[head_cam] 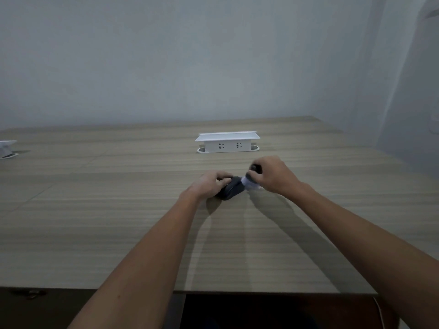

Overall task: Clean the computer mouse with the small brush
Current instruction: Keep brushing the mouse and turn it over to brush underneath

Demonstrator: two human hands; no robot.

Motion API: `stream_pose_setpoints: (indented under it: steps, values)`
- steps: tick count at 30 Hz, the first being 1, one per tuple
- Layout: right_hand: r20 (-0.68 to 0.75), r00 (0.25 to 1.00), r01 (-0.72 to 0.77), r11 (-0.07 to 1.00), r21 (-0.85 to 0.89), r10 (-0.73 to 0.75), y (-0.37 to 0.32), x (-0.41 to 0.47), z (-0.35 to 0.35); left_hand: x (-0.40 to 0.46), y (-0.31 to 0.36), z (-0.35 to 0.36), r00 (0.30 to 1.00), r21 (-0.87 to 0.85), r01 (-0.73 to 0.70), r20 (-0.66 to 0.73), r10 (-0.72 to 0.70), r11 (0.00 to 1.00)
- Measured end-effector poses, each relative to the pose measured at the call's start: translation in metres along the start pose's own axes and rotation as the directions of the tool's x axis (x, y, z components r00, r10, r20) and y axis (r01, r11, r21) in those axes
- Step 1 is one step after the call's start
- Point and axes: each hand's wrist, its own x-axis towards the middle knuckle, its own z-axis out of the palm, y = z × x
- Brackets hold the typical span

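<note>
A dark computer mouse (232,189) lies on the wooden table (118,222), a little beyond its middle. My left hand (210,185) grips the mouse from its left side, fingers curled over the top. My right hand (273,174) holds a small brush (251,180) with a dark handle and pale bristles. The bristles are blurred and touch the mouse's right end. Most of the brush handle is hidden inside my fist.
A white pop-up power socket box (227,141) stands on the table behind the hands. A second white box (6,148) sits at the far left edge. A grey wall rises behind the table. The table's near edge runs along the bottom.
</note>
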Motion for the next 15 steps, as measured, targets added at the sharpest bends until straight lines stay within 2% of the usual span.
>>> stream_pose_setpoints:
  steps: [2, 4, 6, 8, 11, 12, 13, 15]
  values:
    - [-0.026, 1.0, -0.01, 0.996, 0.089, 0.012, -0.001, -0.002, -0.002, 0.0, 0.0, 0.0, 1.0, -0.018, -0.001, 0.002, 0.001, 1.0]
    - [0.121, 0.991, 0.021, 0.974, 0.226, -0.049, -0.009, -0.007, -0.006, 0.001, -0.003, 0.0, 1.0, -0.032, -0.018, -0.005, 0.018, 0.999]
    - [0.276, 0.959, -0.022, 0.947, 0.322, -0.071, -0.015, -0.011, -0.006, 0.002, -0.003, 0.0, 1.0, -0.037, -0.011, -0.001, 0.011, 0.999]
    - [0.242, 0.97, -0.046, 0.958, 0.282, -0.024, -0.012, -0.008, -0.001, 0.003, -0.003, -0.001, 1.0, -0.032, 0.005, -0.001, -0.005, 0.999]
    - [0.007, 1.0, 0.0, 0.999, 0.041, 0.0, -0.004, -0.005, 0.0, 0.001, 0.001, -0.001, 1.0, -0.017, 0.016, 0.004, -0.015, 1.0]
    - [-0.018, 1.0, 0.013, 1.0, 0.026, -0.013, -0.004, -0.006, -0.001, 0.001, 0.002, -0.002, 1.0, -0.018, 0.018, 0.006, -0.018, 1.0]
    - [0.002, 1.0, 0.03, 0.997, 0.074, -0.031, -0.006, -0.008, -0.003, 0.0, 0.002, -0.003, 1.0, -0.024, 0.012, 0.009, -0.012, 1.0]
    - [0.14, 0.987, 0.044, 0.97, 0.238, -0.079, -0.016, -0.012, -0.008, 0.001, 0.001, -0.003, 0.999, -0.044, -0.027, 0.02, 0.028, 0.999]
